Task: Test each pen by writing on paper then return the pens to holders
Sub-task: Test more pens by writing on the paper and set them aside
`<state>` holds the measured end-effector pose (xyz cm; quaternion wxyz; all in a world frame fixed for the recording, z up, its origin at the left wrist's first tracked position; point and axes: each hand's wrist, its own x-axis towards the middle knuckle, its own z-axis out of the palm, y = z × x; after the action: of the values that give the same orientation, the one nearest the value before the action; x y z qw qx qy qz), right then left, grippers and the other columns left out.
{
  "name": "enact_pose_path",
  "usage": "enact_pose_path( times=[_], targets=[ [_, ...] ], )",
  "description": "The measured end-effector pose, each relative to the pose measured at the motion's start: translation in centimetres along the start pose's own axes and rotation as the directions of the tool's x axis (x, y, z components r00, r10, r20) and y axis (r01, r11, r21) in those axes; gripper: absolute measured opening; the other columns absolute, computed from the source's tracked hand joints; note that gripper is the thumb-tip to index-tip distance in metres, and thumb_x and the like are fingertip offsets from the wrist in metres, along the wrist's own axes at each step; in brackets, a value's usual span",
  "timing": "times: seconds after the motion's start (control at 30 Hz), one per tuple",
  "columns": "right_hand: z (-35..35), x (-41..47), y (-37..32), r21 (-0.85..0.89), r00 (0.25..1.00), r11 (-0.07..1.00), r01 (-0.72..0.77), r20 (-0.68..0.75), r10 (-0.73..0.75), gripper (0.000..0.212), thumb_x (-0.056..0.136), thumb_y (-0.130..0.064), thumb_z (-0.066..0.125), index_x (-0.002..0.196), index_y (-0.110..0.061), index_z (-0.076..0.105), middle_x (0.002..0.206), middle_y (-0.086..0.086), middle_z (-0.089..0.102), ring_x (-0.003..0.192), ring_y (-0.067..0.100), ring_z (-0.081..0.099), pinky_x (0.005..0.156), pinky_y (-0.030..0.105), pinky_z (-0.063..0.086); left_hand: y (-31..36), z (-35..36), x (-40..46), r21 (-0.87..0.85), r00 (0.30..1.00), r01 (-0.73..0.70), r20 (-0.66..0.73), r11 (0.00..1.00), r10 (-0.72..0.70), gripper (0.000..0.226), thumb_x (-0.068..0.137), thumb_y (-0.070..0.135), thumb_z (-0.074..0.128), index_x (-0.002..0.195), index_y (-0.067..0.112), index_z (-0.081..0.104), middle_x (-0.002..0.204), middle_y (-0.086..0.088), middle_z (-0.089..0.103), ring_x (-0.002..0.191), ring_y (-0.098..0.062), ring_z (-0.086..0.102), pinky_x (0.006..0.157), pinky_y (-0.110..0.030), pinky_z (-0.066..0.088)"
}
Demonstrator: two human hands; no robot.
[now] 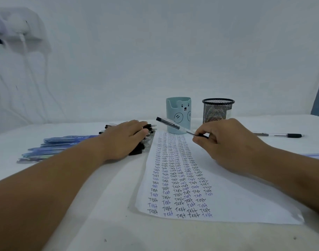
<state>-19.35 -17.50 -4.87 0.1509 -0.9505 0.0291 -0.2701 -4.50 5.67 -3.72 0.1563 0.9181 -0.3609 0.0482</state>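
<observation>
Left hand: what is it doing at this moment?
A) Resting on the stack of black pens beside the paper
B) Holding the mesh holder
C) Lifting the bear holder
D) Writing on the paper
A: the left hand lies on the stack of black pens left of the paper, while the right hand holds a pen.

I see a white sheet of paper covered in columns of the word "Test", most in black ink, some in blue. The pen in my right hand has a clear barrel with a black cap end and black grip. My left hand rests on a pile of black pens; beside it lie blue pens. 1 holder is pale blue with a black line-drawn bear; the other holder is black wire mesh. The table is white.
</observation>
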Motion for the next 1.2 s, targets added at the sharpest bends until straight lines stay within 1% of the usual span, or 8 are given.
enact_pose_path(
  times=[0.27, 0.53, 0.73, 0.8, 0.87, 0.93, 1.03, 1.2],
  targets=[
    [-0.1, 0.0, 0.1, 0.021, 1.000, 1.000, -0.017, 0.006, 0.017, 0.016, 0.096, -0.043, 0.059, 0.091, -0.032, 0.070, 0.058, -0.028, 0.059, 0.058, 0.001, 0.057, 0.054, 0.024, 0.039, -0.7, -1.0, 0.4, 0.165, 0.976, 0.019, 0.209, 0.986, -0.054, 0.058, 0.106, 0.054, 0.019, 0.160, 0.036, 0.007, 0.167, 0.013, 0.011, 0.154, -0.011, 0.006, 0.125, -0.040, 0.006],
    [-0.2, 0.0, 0.0, 0.045, 0.999, 0.998, -0.038, 0.035, 0.037, 0.014, 0.096, -0.042, 0.060, 0.090, -0.034, 0.069, 0.060, -0.015, 0.066, 0.060, 0.005, 0.061, 0.058, 0.024, 0.045, -0.4, 0.4, 0.4, 0.218, 0.993, 0.054, 0.094, 0.974, -0.076, 0.065, 0.100, 0.063, 0.013, 0.156, 0.043, -0.014, 0.168, 0.015, 0.002, 0.156, -0.016, 0.003, 0.123, -0.054, 0.006],
    [-0.4, -0.2, -0.2, 0.142, 1.000, 0.990, -0.023, 0.000, 0.023, 0.016, 0.095, -0.042, 0.061, 0.085, -0.034, 0.071, 0.055, -0.012, 0.060, 0.050, 0.007, 0.051, 0.055, 0.023, 0.043, 0.1, -0.8, 0.1, 0.049, 0.989, 0.139, 0.052, 0.989, -0.142, 0.056, 0.106, 0.053, 0.022, 0.159, 0.044, 0.005, 0.166, 0.010, 0.018, 0.155, -0.015, 0.004, 0.125, -0.048, 0.003],
    [-0.7, -0.2, -0.5, 0.196, 1.000, 0.980, -0.007, -0.014, 0.010, 0.017, 0.094, -0.041, 0.064, 0.084, -0.032, 0.074, 0.056, -0.001, 0.056, 0.048, 0.008, 0.042, 0.050, 0.017, 0.034, 0.4, -0.9, 0.0, -0.079, 0.997, 0.070, -0.040, 0.994, -0.074, 0.052, 0.105, 0.049, 0.035, 0.156, 0.043, 0.025, 0.163, 0.007, 0.029, 0.152, -0.014, 0.020, 0.123, -0.036, 0.014],
    [-1.0, -0.3, -0.8, 0.276, 0.999, 0.961, -0.012, -0.035, 0.022, 0.017, 0.092, -0.040, 0.066, 0.082, -0.032, 0.077, 0.059, 0.007, 0.056, 0.049, 0.007, 0.037, 0.050, 0.018, 0.031, 1.1, -0.8, -0.2, -0.233, 0.980, -0.086, -0.193, 0.969, 0.041, 0.039, 0.103, 0.039, 0.050, 0.142, 0.041, 0.051, 0.146, 0.011, 0.053, 0.126, -0.009, 0.051, 0.106, -0.019, 0.036],
    [-1.2, -0.4, -1.1, 0.328, 0.998, 0.945, -0.019, -0.058, 0.040, 0.017, 0.091, -0.041, 0.067, 0.080, -0.033, 0.077, 0.067, 0.011, 0.060, 0.054, 0.010, 0.041, 0.052, 0.019, 0.032, 2.3, -0.7, -0.6, -0.384, 0.952, -0.219, -0.286, 0.897, 0.110, 0.027, 0.100, 0.028, 0.060, 0.125, 0.036, 0.066, 0.120, 0.012, 0.071, 0.103, -0.005, 0.065, 0.096, -0.017, 0.047],
    [-1.1, -0.3, -1.1, 0.220, 0.996, 0.975, 0.023, -0.094, -0.002, 0.014, 0.089, -0.042, 0.065, 0.079, -0.035, 0.073, 0.073, -0.002, 0.056, 0.065, 0.007, 0.048, 0.059, 0.016, 0.033, 4.6, -0.8, -1.1, -0.670, 0.941, -0.322, -0.304, 0.669, 0.148, 0.021, 0.104, 0.017, 0.051, 0.117, 0.015, 0.068, 0.092, -0.006, 0.077, 0.085, -0.021, 0.070, 0.079, -0.034, 0.056],
    [-1.0, -0.2, -0.9, 0.122, 0.998, 0.992, 0.040, -0.044, -0.035, 0.019, 0.095, -0.034, 0.063, 0.076, -0.036, 0.067, 0.077, -0.006, 0.053, 0.073, 0.009, 0.052, 0.066, 0.027, 0.037, 7.1, -0.9, -1.4, -0.970, 0.994, -0.114, -0.110, 0.213, 0.029, 0.037, 0.105, 0.037, 0.040, 0.093, 0.008, 0.060, 0.068, -0.012, 0.067, 0.056, -0.026, 0.060, 0.048, -0.025, 0.047]
  ],
)
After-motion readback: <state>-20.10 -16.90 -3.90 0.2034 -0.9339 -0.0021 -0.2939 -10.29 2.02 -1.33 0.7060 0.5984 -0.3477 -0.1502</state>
